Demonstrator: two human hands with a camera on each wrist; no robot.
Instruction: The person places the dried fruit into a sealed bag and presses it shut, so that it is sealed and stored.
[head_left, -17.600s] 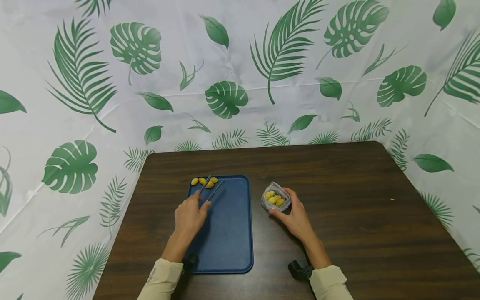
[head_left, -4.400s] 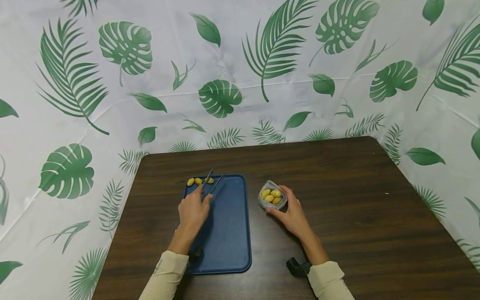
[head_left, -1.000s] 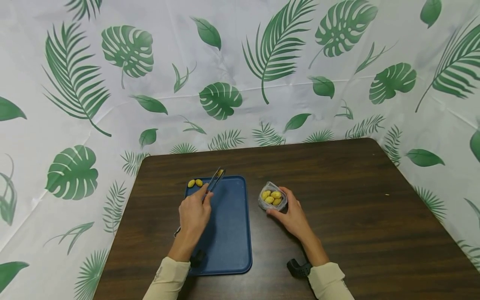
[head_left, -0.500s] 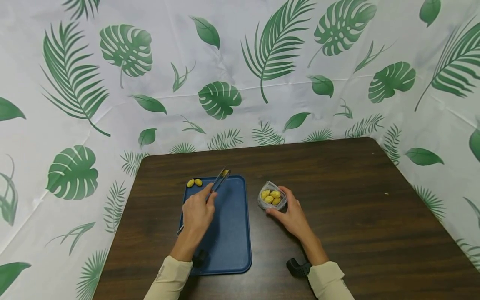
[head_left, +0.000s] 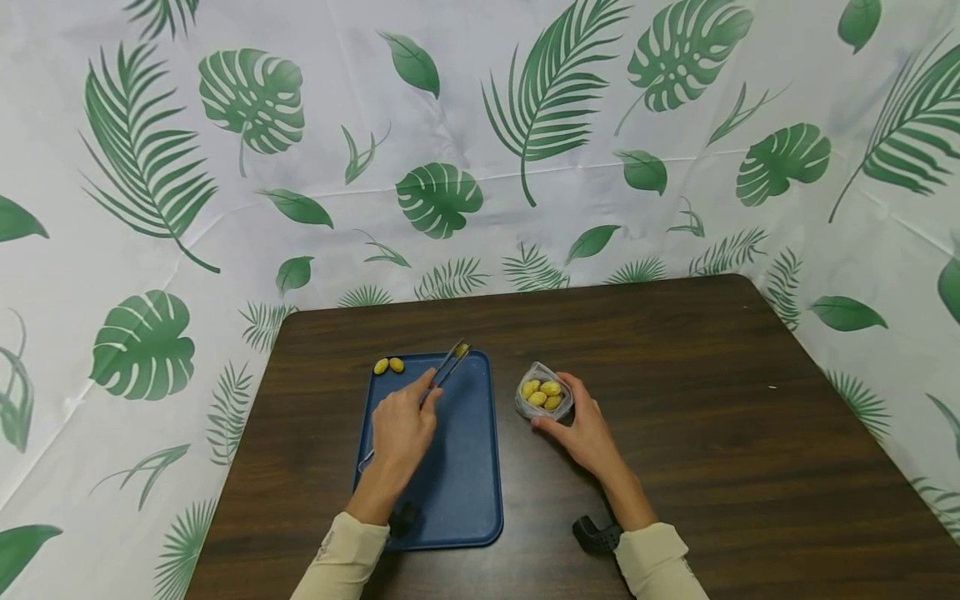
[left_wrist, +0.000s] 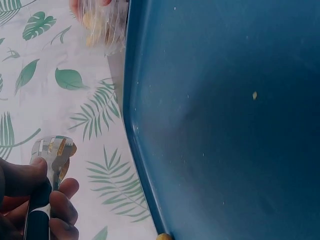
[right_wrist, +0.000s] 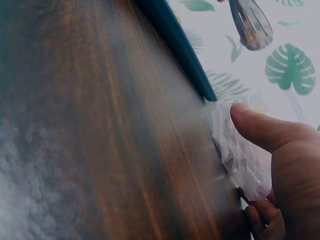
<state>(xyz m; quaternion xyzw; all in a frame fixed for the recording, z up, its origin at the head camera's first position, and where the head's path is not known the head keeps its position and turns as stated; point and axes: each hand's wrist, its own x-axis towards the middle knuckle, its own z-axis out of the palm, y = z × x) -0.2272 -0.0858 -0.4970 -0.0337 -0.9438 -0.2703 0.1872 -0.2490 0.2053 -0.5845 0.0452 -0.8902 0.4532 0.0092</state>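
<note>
The left hand (head_left: 403,429) grips metal tongs (head_left: 447,369), their tips pinching a yellow oval piece (head_left: 462,348) above the blue tray (head_left: 461,475), where two more (head_left: 396,365) lie in the far left corner. The right hand (head_left: 588,429) curls round a clear plastic bag (right_wrist: 241,157) of yellow pieces (head_left: 537,399) on the table (head_left: 712,417).

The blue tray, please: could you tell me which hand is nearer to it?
The left hand. It is above the tray, gripping the tongs, while the right hand is off beyond the tray's right edge, holding the plastic bag.
</note>
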